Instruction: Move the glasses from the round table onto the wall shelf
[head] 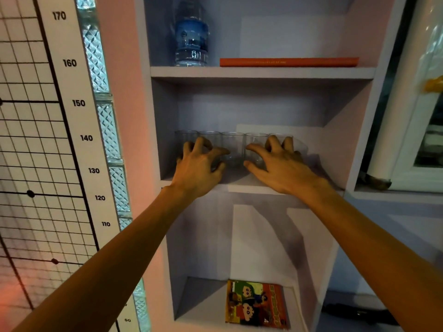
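Head view of a wall shelf (261,72) with three open compartments. Middle compartment: five clear glasses (233,149) stand upright in a row along the board, rim beside rim, well back from its front edge. The left hand (200,167) reaches in from 7 o'clock, fingers spread wide and curled like a claw in front of the two leftmost glasses; the fingertips appear to touch the glass walls, though transparency and dim light make contact uncertain. The right hand (279,165) enters from 5 o'clock, fingers likewise spread and bent over the two rightmost glasses, thumb pointing toward 9 o'clock at the base of the fourth glass. Neither hand encloses a glass. The central glass stands between the two hands. Upper compartment: a water bottle (191,34) at 11 o'clock and a flat orange book (288,61) to its right. Lower compartment: a comic book (257,304) at 6 o'clock. A height chart (79,103) hangs on the wall at 9 o'clock.
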